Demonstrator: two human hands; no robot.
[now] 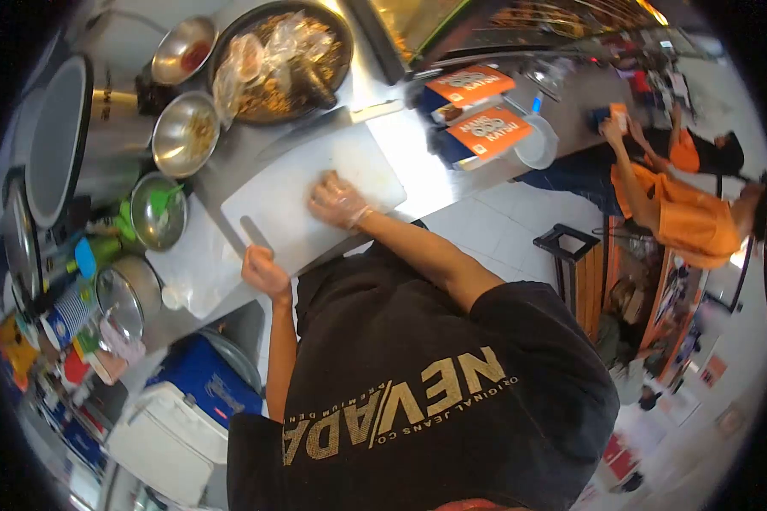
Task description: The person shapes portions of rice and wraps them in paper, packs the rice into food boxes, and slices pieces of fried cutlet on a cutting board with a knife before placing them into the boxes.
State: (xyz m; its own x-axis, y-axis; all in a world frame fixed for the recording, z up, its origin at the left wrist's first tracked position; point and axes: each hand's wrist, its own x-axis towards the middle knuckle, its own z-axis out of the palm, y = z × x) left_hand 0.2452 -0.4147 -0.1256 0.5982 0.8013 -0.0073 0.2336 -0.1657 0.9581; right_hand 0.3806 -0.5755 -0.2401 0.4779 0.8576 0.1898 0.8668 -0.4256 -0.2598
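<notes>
My right hand (339, 203), in a clear plastic glove, rests on the white cutting board (273, 192). Its bent fingers hold down a small brown piece of food (326, 180), mostly covered by them. At the board's near left edge, my bare left hand (267, 272) is closed in a fist. A short grey blade-like strip (252, 232) juts from it, apparently a knife, slightly blurred. Another long knife (302, 134) with a pale handle lies along the board's far edge.
Beyond the board stands a round pan (347, 64) of brown crumbs and plastic bags. Metal bowls (169, 152) and a large pot (115, 128) line the left. Orange boxes (486, 132) and a white container (539, 145) sit right. A person in orange (690, 217) stands farther right.
</notes>
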